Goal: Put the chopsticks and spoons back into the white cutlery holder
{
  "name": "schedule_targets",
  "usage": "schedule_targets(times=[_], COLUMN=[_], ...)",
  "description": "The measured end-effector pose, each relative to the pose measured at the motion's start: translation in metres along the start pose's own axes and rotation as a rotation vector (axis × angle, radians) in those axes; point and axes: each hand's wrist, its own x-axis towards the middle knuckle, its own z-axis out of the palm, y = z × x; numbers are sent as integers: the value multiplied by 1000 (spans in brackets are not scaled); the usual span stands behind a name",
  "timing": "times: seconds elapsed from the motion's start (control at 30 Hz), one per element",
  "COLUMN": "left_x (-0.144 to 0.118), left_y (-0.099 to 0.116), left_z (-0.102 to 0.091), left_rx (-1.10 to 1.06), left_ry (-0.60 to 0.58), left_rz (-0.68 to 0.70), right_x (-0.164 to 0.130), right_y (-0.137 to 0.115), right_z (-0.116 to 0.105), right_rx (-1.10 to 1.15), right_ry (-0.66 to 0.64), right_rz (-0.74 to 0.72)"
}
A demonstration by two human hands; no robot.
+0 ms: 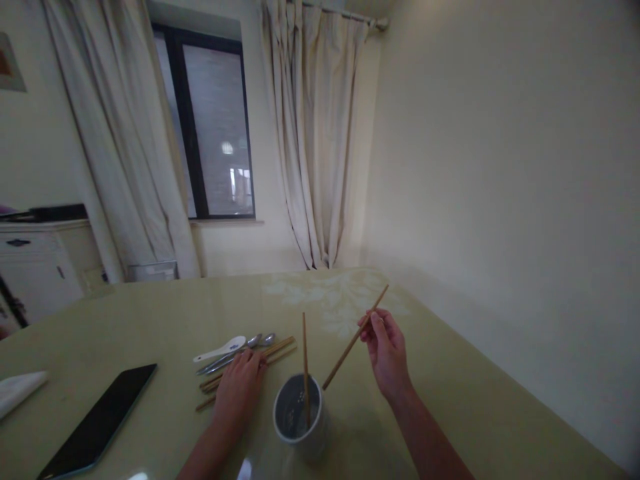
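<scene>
My right hand (386,350) pinches one wooden chopstick (347,350) between thumb and fingers. This chopstick slants, its lower end close to the right rim of a grey-white cup (317,433); whether it touches the rim I cannot tell. Inside the cup a single chopstick (305,360) stands nearly upright. To the cup's left, my left hand (243,380) lies over several wooden chopsticks (280,347) on the table, its fingers curled down onto them and partly hiding them. Just beyond that hand are a white spoon (220,349) and metal spoons (267,340).
A dark phone or tablet (103,423) lies at the left of the glossy green table (165,320). Something white (23,388) is at the far left edge. A wall (525,233) runs along the right side. Curtains (320,133) and a window (217,127) are behind the table.
</scene>
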Motion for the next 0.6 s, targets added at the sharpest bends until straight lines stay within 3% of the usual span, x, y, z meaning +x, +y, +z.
schedule_targets(times=[0.13, 0.23, 0.33, 0.43, 0.5, 0.53, 0.6], left_x=[5, 11, 10, 0, -6, -7, -9], left_y=[7, 20, 36, 52, 63, 67, 74], left_z=[1, -9, -27, -41, -42, -40, -32], left_rx=[-259, -815, -1575, -1946, -1966, -1959, -1951], left_ry=[77, 121, 2, -127, -98, -60, -11], left_rz=[-42, -219, -421, -570, -665, -693, -724], right_x=[-7, -4, -6, -28, -57, -74, -108], right_y=[1, 8, 18, 29, 39, 44, 56], right_z=[6, 5, 6, 13, 19, 23, 30], right_rx=[-45, -101, -168, -275, -370, -421, -463], right_ry=[23, 44, 101, 229, 249, 151, -111], right_rz=[-94, -101, -91, -150, -292, -417, -833])
